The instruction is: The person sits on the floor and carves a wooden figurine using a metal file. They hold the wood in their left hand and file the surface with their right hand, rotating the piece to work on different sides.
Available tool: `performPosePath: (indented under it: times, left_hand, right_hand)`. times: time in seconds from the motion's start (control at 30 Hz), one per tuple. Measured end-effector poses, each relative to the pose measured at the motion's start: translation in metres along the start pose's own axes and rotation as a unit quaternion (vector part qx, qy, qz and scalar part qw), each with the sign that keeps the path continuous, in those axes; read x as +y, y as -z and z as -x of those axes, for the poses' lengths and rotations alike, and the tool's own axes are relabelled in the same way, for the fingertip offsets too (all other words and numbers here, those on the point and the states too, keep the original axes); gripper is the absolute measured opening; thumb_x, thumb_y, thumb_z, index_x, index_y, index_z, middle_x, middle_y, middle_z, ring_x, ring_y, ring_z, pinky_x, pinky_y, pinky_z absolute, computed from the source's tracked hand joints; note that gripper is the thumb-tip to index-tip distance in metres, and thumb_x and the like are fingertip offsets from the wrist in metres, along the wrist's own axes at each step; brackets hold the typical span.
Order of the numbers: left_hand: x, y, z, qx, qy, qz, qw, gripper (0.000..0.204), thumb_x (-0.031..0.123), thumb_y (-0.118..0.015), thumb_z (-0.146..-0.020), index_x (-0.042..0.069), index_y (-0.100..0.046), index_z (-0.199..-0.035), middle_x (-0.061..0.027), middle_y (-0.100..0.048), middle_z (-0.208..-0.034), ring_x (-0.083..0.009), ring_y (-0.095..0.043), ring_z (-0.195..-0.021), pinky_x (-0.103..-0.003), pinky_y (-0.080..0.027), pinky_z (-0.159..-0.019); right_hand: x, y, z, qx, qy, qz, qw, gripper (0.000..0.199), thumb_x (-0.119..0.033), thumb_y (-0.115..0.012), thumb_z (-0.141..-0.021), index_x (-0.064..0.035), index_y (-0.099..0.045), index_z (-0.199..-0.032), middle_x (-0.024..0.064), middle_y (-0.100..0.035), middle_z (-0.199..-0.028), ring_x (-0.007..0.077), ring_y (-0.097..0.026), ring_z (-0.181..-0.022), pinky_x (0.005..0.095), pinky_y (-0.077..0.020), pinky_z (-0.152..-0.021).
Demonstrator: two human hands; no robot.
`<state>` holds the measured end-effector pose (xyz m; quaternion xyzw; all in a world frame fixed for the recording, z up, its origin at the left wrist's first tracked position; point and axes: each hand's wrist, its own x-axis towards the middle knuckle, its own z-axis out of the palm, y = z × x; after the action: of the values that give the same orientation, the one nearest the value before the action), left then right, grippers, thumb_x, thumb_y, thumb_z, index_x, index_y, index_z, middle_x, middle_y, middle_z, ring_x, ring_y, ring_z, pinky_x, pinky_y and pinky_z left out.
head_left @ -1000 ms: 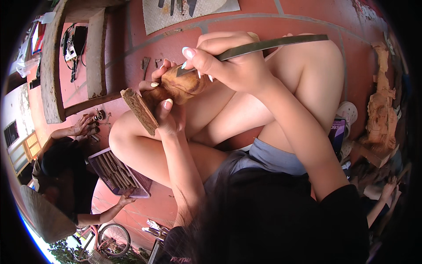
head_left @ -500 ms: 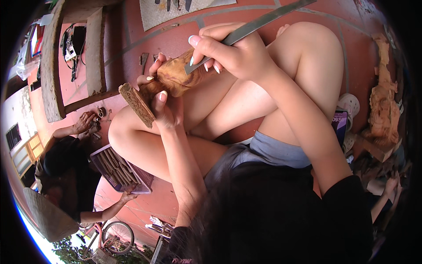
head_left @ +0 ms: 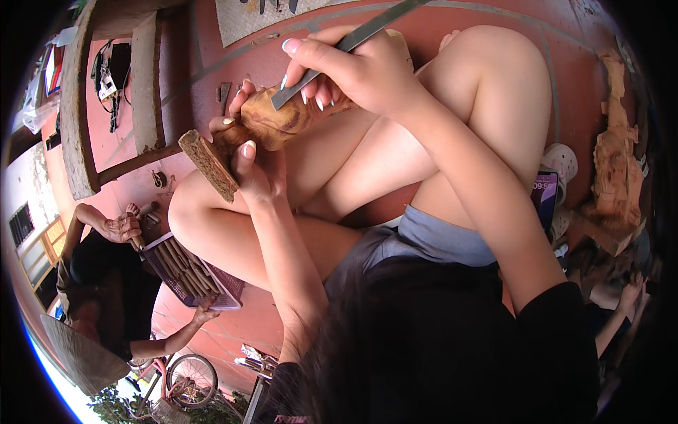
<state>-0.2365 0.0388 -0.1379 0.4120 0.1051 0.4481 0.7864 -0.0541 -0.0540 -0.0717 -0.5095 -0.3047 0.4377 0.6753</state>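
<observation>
A carved piece of brown, swirl-grained wood lies across my raised knee. Its neck is wrapped by my left hand, thumb on the near side and fingertips on the far side. The wood's flat, rough-edged base sticks out to the left of that hand. My right hand grips a long, flat steel chisel between thumb and fingers. The chisel's squared tip rests on or just over the wood's upper face; contact is hard to make out. Other right fingers lie against the wood, and part of it is hidden behind that hand.
At the left, a co-worker's hands are by a purple basket of brown sticks. A wooden frame stands at upper left. Tools lie on a pale mat ahead. A phone and a large wood carving are at right.
Both my hands, the wood and the chisel appear slightly further left and up in view. The co-worker's far hand has come from the floor items to the basket's edge.
</observation>
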Motion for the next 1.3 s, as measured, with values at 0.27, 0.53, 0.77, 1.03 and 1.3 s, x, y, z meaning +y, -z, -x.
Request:
performPosePath:
  times: [0.27, 0.53, 0.77, 1.03, 1.3]
  left_hand:
    - [-0.002, -0.002, -0.001, 0.000, 0.006, 0.015, 1.000, 0.041, 0.011, -0.077, -0.078, 0.015, -0.059, -0.115, -0.0173, -0.060, -0.136, -0.0363, -0.044, -0.139, -0.055, -0.029, -0.120]
    - [-0.001, -0.001, -0.003, -0.003, 0.005, 0.016, 1.000, 0.042, 0.009, -0.077, -0.079, 0.015, -0.058, -0.116, -0.0174, -0.060, -0.135, -0.0364, -0.044, -0.139, -0.055, -0.030, -0.119]
    - [-0.003, 0.001, -0.001, 0.016, 0.007, 0.002, 1.000, 0.042, 0.011, -0.077, -0.078, 0.015, -0.059, -0.114, -0.0176, -0.060, -0.135, -0.0357, -0.045, -0.138, -0.055, -0.030, -0.119]
    - [-0.002, 0.000, 0.000, 0.018, 0.009, 0.004, 1.000, 0.042, 0.012, -0.078, -0.077, 0.016, -0.059, -0.114, -0.0168, -0.061, -0.135, -0.0356, -0.045, -0.138, -0.055, -0.030, -0.120]
    - [-0.001, 0.001, -0.001, 0.010, 0.023, -0.017, 1.000, 0.039, 0.015, -0.076, -0.077, 0.020, -0.065, -0.114, -0.0130, -0.055, -0.142, -0.0318, -0.040, -0.142, -0.055, -0.026, -0.122]
  right_hand:
    - [-0.006, -0.002, -0.007, -0.015, -0.023, -0.006, 1.000, 0.036, -0.027, -0.061, -0.098, 0.0011, -0.073, -0.079, 0.0063, -0.068, -0.067, 0.0087, -0.061, -0.053, 0.0220, -0.0482, -0.048]
    - [0.017, 0.016, -0.021, -0.001, 0.004, -0.030, 1.000, 0.035, -0.027, -0.061, -0.098, 0.0016, -0.072, -0.081, 0.0075, -0.070, -0.074, 0.0096, -0.063, -0.055, 0.0225, -0.0493, -0.049]
    - [0.019, 0.013, -0.017, -0.013, 0.022, -0.021, 0.999, 0.038, -0.028, -0.061, -0.100, 0.0030, -0.071, -0.082, 0.0072, -0.070, -0.075, 0.0113, -0.064, -0.060, 0.0248, -0.0533, -0.056]
    - [0.017, 0.011, -0.022, -0.009, 0.053, -0.023, 0.998, 0.042, -0.030, -0.058, -0.101, 0.0031, -0.070, -0.079, 0.0067, -0.069, -0.076, 0.0126, -0.065, -0.061, 0.0265, -0.0550, -0.061]
    - [0.023, 0.012, -0.026, -0.009, 0.067, -0.001, 0.998, 0.043, -0.033, -0.059, -0.101, 0.0021, -0.072, -0.079, 0.0065, -0.069, -0.071, 0.0138, -0.064, -0.060, 0.0294, -0.0536, -0.061]
